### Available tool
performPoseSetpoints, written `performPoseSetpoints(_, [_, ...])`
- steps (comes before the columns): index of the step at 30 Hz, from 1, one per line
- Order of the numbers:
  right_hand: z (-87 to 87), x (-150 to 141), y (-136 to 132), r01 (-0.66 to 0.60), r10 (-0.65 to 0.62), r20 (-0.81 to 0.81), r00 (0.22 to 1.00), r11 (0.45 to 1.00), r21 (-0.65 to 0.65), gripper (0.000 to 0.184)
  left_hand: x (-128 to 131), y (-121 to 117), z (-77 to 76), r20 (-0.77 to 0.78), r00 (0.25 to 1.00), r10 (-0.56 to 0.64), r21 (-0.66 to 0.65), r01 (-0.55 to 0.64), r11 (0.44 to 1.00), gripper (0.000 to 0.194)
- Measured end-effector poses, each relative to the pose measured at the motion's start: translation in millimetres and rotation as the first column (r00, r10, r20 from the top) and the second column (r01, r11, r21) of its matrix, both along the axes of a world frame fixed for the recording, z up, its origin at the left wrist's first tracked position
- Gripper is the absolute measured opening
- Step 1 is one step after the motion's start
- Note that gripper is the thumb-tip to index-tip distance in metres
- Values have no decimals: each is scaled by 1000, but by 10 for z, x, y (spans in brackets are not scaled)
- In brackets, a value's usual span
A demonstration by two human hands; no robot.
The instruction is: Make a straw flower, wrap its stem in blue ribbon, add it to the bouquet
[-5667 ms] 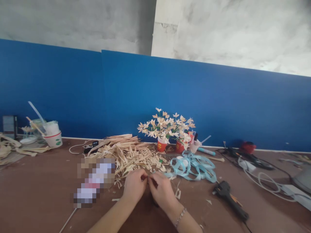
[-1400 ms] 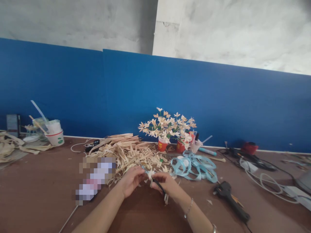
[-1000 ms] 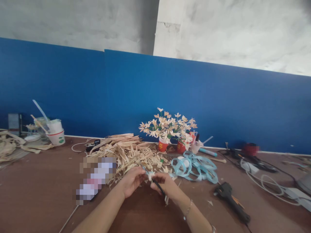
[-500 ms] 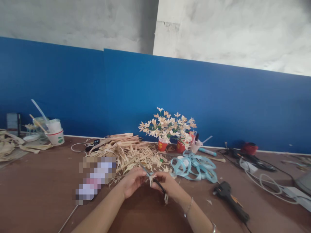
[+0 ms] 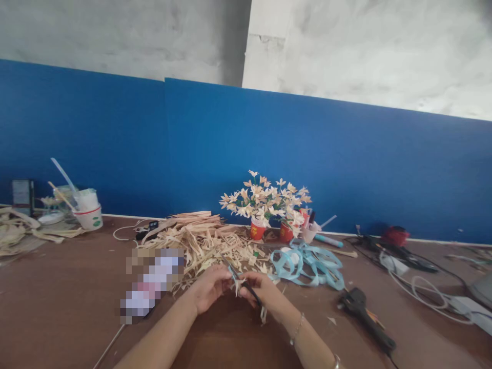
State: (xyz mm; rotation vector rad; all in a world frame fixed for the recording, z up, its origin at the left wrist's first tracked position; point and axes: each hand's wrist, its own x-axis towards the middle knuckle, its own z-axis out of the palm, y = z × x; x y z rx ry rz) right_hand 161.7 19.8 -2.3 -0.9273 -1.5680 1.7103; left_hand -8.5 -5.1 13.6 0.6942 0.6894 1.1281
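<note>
My right hand (image 5: 263, 289) is closed around scissors with dark handles (image 5: 251, 292), their blades pointing up and to the left. My left hand (image 5: 211, 288) pinches at a small pale husk piece (image 5: 237, 286) beside the blades; its fingertips partly hide the hold. A thin pale strip (image 5: 263, 313) hangs below my right hand. Just beyond both hands lies a loose heap of dried husk strips and scraps (image 5: 215, 241).
Husk flowers (image 5: 265, 197) stand in red paper cups (image 5: 257, 229) by the blue partition (image 5: 326, 154). Light-blue ribbon (image 5: 311, 264) lies right of the heap. A black glue gun (image 5: 365, 315) and white cables (image 5: 423, 294) are at the right; a white cup (image 5: 89, 218) stands at the left.
The husk piece and scissors have shifted slightly between my fingers. Both hands stay in nearly the same place.
</note>
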Motion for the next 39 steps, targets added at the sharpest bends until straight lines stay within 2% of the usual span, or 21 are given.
performPoseSetpoints(9, [65,18,-30,-29,29,-20,999,1000,2,44,2,9,-34,22,1000,-4,13,4,1000,9])
performPoseSetpoints(20, [161,15,-54,-42,42,-9,999,999,34,40,1,-6,8,32,999,19,-59,-17,998,12])
performPoseSetpoints(26, [85,15,-27,-61,61,-9,998,998,24,42,-6,-9,-2,22,1000,4,-58,-3,998,11])
performPoseSetpoints(29, [110,32,-30,-81,81,-2,997,996,40,41,6,-12,-16,18,1000,-22,-35,23,999,10])
performPoseSetpoints(34, [217,115,3,4,-9,46,999,995,103,41,30,-15,-39,4,1000,-26,-60,27,998,10])
performPoseSetpoints(37, [144,164,83,89,-112,127,986,980,176,40,1,3,-55,-54,998,-13,-58,10,998,12])
performPoseSetpoints(39, [67,191,127,124,-199,233,952,945,301,38,-33,24,-47,-132,991,30,-31,-34,999,14])
